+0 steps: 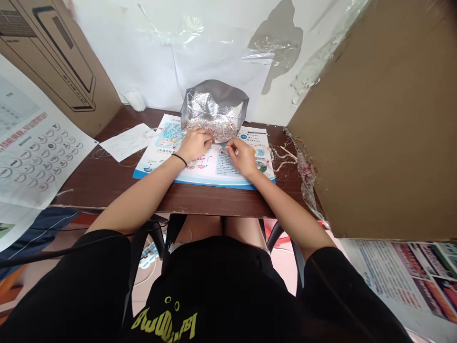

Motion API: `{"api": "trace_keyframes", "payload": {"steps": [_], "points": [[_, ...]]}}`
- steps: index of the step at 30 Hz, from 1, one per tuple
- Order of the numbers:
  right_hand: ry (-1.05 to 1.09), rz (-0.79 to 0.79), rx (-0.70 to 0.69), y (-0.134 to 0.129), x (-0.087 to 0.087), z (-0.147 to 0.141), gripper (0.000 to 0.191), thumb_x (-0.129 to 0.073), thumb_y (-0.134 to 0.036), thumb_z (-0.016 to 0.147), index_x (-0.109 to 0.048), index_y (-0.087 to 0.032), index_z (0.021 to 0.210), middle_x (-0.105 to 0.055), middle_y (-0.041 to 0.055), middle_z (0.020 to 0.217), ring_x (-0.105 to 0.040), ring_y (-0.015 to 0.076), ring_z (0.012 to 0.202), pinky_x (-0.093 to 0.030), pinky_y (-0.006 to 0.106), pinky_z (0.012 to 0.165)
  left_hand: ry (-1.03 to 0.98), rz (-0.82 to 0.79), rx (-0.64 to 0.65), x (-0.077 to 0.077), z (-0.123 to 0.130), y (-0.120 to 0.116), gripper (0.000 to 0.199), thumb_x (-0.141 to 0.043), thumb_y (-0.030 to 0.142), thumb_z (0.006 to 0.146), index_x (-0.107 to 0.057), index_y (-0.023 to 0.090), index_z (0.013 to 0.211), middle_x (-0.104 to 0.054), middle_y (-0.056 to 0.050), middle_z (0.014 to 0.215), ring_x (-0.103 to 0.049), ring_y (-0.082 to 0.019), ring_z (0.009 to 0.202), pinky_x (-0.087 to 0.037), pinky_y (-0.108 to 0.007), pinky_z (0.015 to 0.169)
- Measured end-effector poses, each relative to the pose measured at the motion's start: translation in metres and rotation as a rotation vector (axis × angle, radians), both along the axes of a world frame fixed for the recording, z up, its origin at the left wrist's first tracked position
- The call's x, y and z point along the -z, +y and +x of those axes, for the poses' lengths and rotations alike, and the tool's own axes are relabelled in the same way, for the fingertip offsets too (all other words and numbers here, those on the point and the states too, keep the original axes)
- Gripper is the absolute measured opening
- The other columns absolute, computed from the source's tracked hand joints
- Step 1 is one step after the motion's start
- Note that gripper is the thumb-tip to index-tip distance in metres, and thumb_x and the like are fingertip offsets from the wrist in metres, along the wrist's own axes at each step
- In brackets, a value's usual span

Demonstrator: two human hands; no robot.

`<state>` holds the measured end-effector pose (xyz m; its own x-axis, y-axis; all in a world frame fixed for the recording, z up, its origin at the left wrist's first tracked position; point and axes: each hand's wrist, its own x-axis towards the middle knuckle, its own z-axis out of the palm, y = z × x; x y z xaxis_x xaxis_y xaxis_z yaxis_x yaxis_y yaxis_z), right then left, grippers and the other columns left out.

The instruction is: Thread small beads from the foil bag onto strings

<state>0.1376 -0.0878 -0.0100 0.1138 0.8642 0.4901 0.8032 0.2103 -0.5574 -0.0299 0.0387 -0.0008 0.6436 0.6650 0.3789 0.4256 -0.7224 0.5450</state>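
Foil pouch: a silvery bag (pixel 214 102) with a crinkled, shiny lining and a smoother grey outer rim, sitting at the back of the printed sheet, before the white wall covering.
Pouch direction: its mouth faces the person; its long axis runs left to right, the upper edge arched.
Beads: tiny, grainy pieces (pixel 225 128), mostly pale with pink and red specks, heaped along the pouch's lower side.
Left hand: the left hand (pixel 195 143) lies at the pouch's lower left, fingers bent over the bead edge; cannot tell whether they grip anything.
Right hand: the right hand (pixel 243 156) is just beside the lower right corner, thumb and forefinger curled toward each other; cannot tell whether anything is between them.
Printed sheet: flat, glossy paper (pixel 160 177) with a blue border, under both hands.
Tabletop: dark brown, wood-like surface (pixel 214 202).
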Motion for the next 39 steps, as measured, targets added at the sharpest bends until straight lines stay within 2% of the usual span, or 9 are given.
{"api": "trace_keyframes", "payload": {"steps": [9, 12, 15, 18, 21, 24, 26, 32, 39], "points": [[0.003, -0.012, -0.035, -0.001, -0.001, -0.001, 0.014, -0.051, -0.019, 0.096, -0.063, -0.022, 0.088, -0.068, 0.0028, 0.087, -0.061, 0.0176, 0.081, -0.047, 0.03, 0.081, -0.07, -0.083, -0.083, 0.001, 0.0, 0.004, 0.014, -0.065, 0.016, 0.078, -0.072, 0.021, 0.066, -0.073, -0.009, 0.089, -0.063, -0.029, 0.105, -0.041, -0.045, 0.109], [-0.006, -0.024, -0.033, -0.001, -0.002, -0.001, 0.014, -0.051, -0.019, 0.096, -0.062, -0.022, 0.088, -0.068, 0.0025, 0.087, -0.061, 0.0175, 0.081, -0.047, 0.03, 0.081, -0.114, -0.089, -0.125, -0.001, 0.0, 0.003, 0.014, -0.065, 0.015, 0.08, -0.069, 0.02, 0.068, -0.071, -0.01, 0.091, -0.06, -0.029, 0.11, -0.039, -0.047, 0.111], [-0.001, -0.018, -0.024, 0.0, 0.0, 0.0, 0.014, -0.051, -0.018, 0.096, -0.062, -0.022, 0.088, -0.068, 0.0023, 0.087, -0.061, 0.0174, 0.081, -0.047, 0.03, 0.081, -0.274, -0.117, -0.186, -0.008, 0.0, 0.0, 0.01, -0.064, 0.017, 0.084, -0.068, 0.021, 0.075, -0.069, -0.01, 0.098, -0.058, -0.028, 0.114, -0.042, -0.045, 0.108], [0.001, -0.017, 0.016, 0.001, 0.0, 0.0, 0.014, -0.051, -0.017, 0.096, -0.061, -0.023, 0.089, -0.068, 0.0025, 0.088, -0.061, 0.0179, 0.082, -0.049, 0.032, 0.082, -0.446, -0.293, -0.207, -0.017, 0.005, -0.01, 0.006, -0.064, 0.021, 0.088, -0.067, 0.021, 0.084, -0.07, -0.007, 0.094, -0.063, -0.022, 0.101, -0.05, -0.037, 0.093], [0.009, -0.009, 0.063, 0.0, -0.003, 0.001, 0.015, -0.049, -0.017, 0.096, -0.061, -0.023, 0.089, -0.068, 0.0035, 0.089, -0.062, 0.0181, 0.083, -0.049, 0.033, 0.083, -0.539, -0.598, -0.128, -0.019, 0.012, -0.027, 0.005, -0.063, 0.023, 0.09, -0.067, 0.02, 0.091, -0.071, -0.006, 0.087, -0.063, -0.015, 0.081, -0.052, -0.031, 0.078], [0.02, 0.021, 0.101, -0.004, -0.01, 0.002, 0.017, -0.047, -0.018, 0.098, -0.062, -0.023, 0.092, -0.068, 0.0042, 0.091, -0.062, 0.0182, 0.086, -0.05, 0.033, 0.084, -0.556, -0.898, -0.013, -0.015, 0.017, -0.045, 0.005, -0.067, 0.017, 0.087, -0.069, 0.018, 0.092, -0.073, -0.006, 0.088, -0.063, -0.011, 0.075, -0.053, -0.03, 0.078], [0.025, 0.042, 0.12, -0.008, -0.014, 0.002, 0.018, -0.046, -0.018, 0.098, -0.062, -0.023, 0.093, -0.068, 0.0044, 0.091, -0.062, 0.0183, 0.086, -0.05, 0.033, 0.086, -0.546, -1.015, 0.028, -0.011, 0.019, -0.053, 0.006, -0.069, 0.013, 0.085, -0.071, 0.017, 0.089, -0.074, -0.006, 0.087, -0.064, -0.011, 0.076, -0.053, -0.03, 0.081], [-0.007, 0.017, 0.104, -0.013, -0.02, 0.001, 0.018, -0.047, -0.017, 0.098, -0.062, -0.022, 0.089, -0.068, 0.0047, 0.09, -0.061, 0.0176, 0.083, -0.048, 0.032, 0.084, -0.543, -1.093, 0.052, -0.005, 0.019, -0.055, 0.01, -0.069, 0.009, 0.085, -0.075, 0.015, 0.088, -0.074, -0.005, 0.086, -0.065, -0.01, 0.08, -0.054, -0.03, 0.087], [0.003, 0.096, 0.006, -0.006, -0.006, 0.003, 0.015, -0.051, -0.018, 0.098, -0.059, -0.022, 0.085, -0.067, 0.0022, 0.084, -0.059, 0.0161, 0.077, -0.047, 0.031, 0.077, -0.577, -1.163, 0.056, -0.008, 0.018, -0.054, 0.014, -0.067, 0.003, 0.083, -0.076, 0.013, 0.087, -0.073, -0.004, 0.085, -0.065, -0.008, 0.08, -0.052, -0.027, 0.089]]}}
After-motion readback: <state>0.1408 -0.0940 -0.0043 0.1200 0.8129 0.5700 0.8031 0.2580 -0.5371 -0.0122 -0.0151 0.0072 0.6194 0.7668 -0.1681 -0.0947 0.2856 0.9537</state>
